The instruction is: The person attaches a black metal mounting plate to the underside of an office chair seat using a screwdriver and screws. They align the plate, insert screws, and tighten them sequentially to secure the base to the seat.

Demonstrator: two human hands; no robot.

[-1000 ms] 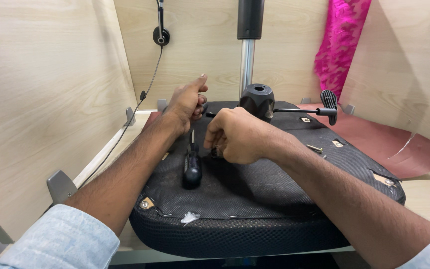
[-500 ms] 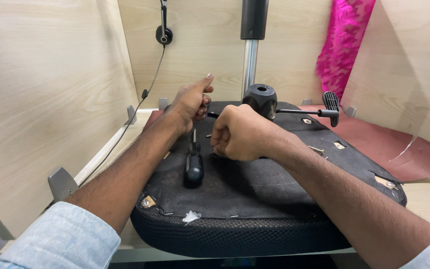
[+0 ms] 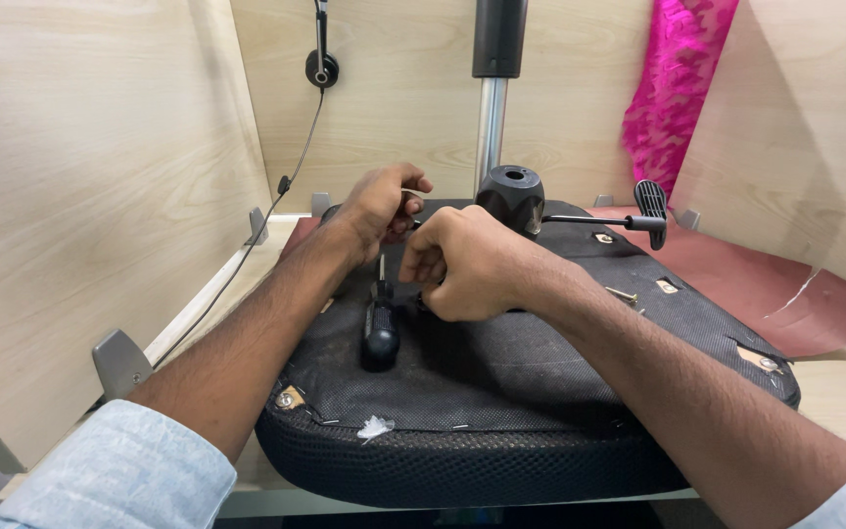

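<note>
An upturned black chair seat lies on the desk, its fabric underside facing up. My left hand reaches to the seat's far side with its fingers curled around a thin metal rod. Closer to me, my right hand is a closed fist pressed against the seat's middle; whatever is inside it is hidden. A screwdriver with a black handle lies on the fabric just left of my right hand. The black seat mechanism hub stands behind both hands, with a lever and black knob sticking out to the right.
Wooden partition walls close in the left, back and right. A chrome pole rises behind the hub. A headset with its cable hangs at the back left, pink fabric at the back right. Reddish paper lies under the seat's right side.
My left hand's outstretched finger has curled in around the thin rod. My right fist has stayed in nearly the same place. The screwdriver has not moved.
</note>
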